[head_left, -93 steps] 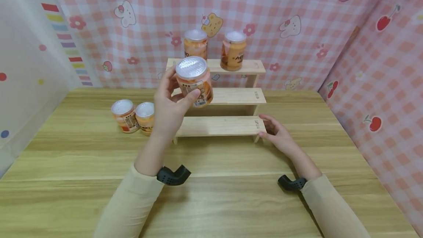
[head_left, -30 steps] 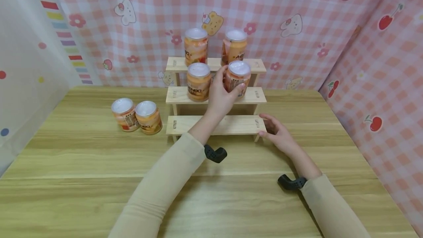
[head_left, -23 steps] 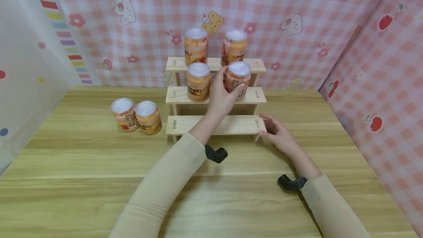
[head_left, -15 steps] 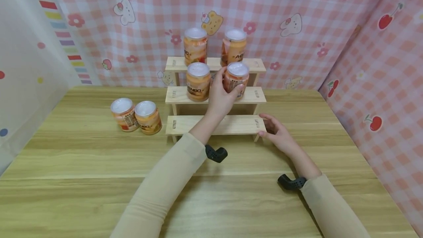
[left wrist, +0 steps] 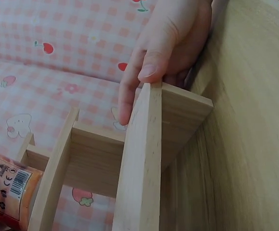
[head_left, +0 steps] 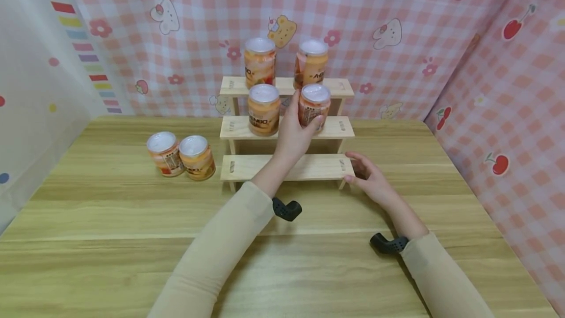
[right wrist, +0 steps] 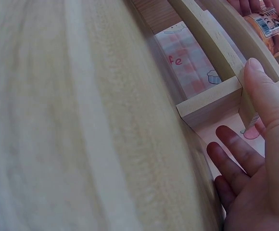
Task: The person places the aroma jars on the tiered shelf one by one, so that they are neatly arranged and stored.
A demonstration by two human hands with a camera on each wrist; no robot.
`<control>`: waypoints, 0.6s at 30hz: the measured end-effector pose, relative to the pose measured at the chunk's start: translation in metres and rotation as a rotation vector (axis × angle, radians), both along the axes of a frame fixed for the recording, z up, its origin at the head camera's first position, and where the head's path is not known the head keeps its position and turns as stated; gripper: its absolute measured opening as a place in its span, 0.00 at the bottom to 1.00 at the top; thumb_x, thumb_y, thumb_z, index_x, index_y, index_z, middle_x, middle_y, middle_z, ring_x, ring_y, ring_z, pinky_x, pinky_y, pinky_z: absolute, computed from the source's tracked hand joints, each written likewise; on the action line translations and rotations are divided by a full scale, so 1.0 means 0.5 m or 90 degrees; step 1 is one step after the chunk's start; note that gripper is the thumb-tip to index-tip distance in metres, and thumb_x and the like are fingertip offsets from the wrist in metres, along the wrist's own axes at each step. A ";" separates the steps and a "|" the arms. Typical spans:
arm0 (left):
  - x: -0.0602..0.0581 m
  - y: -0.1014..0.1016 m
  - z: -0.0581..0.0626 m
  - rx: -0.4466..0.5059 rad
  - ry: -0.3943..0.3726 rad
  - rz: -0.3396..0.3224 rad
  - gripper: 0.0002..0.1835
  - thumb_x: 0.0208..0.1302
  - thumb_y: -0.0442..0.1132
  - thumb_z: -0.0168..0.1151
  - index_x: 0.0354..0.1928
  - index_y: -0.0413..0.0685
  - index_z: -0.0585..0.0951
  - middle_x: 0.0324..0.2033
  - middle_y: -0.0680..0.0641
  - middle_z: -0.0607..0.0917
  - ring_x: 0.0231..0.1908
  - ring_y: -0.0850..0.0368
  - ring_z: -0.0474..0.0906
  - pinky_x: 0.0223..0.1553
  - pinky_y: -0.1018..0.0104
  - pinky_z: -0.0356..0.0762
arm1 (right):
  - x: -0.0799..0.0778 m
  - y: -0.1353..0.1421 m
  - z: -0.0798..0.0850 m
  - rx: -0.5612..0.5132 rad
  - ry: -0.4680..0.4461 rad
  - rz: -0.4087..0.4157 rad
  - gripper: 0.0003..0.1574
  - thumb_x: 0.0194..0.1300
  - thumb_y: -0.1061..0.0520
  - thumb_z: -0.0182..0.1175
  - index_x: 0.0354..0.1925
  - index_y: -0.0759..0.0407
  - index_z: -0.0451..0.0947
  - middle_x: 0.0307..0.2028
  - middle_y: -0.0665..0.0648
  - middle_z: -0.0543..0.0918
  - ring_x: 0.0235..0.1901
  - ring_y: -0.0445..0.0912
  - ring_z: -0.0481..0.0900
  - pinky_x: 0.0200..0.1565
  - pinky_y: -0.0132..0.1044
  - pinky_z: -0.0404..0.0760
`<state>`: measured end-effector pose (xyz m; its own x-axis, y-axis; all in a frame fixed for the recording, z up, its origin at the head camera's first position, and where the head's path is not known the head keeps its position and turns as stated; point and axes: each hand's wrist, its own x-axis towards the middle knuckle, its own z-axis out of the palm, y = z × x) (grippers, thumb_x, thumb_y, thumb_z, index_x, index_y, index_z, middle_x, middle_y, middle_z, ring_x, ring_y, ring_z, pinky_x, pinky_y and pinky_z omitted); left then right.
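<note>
My left hand (head_left: pixel 292 135) holds an orange-labelled can (head_left: pixel 315 105) with a silver lid, fingers at its left side and thumb across its front. That can is upright on the middle tier of a three-step wooden shelf (head_left: pixel 320 167), right of another can (head_left: pixel 264 112). My right hand (head_left: pixel 374 183) pinches the right end of the lowest board. In the left wrist view its thumb (left wrist: pixel 150 71) lies on the board's edge. Below the board, several of its fingers (right wrist: pixel 226 166) hang free in the right wrist view.
Two similar cans stand on the top tier, one left (head_left: pixel 260 63) and one right (head_left: pixel 312 64). Left of the shelf, two more cans, a left one (head_left: pixel 165 155) and a right one (head_left: pixel 196 159), stand together on the wooden table (head_left: pixel 110 259). A checked cloth (head_left: pixel 190 53) hangs behind.
About three seconds ago my left hand held the can up in front of the shelf; it is now on the middle tier. In the last second it shifted slightly left. My right hand stayed put.
</note>
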<state>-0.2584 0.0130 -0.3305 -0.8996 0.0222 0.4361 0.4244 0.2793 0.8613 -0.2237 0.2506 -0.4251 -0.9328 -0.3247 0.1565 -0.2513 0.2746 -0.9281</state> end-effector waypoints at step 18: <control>0.103 -0.039 -0.015 0.008 0.009 -0.033 0.41 0.65 0.43 0.63 0.74 0.43 0.53 0.71 0.45 0.59 0.68 0.56 0.55 0.66 0.62 0.56 | 0.000 -0.001 0.005 0.008 -0.026 -0.006 0.39 0.64 0.65 0.62 0.70 0.64 0.58 0.58 0.70 0.71 0.55 0.54 0.69 0.53 0.34 0.68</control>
<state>-0.2072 -0.0066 -0.3380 -0.8915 0.0622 0.4488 0.4495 0.2459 0.8588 -0.2235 0.2502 -0.4225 -0.9415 -0.3174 0.1133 -0.2099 0.2892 -0.9340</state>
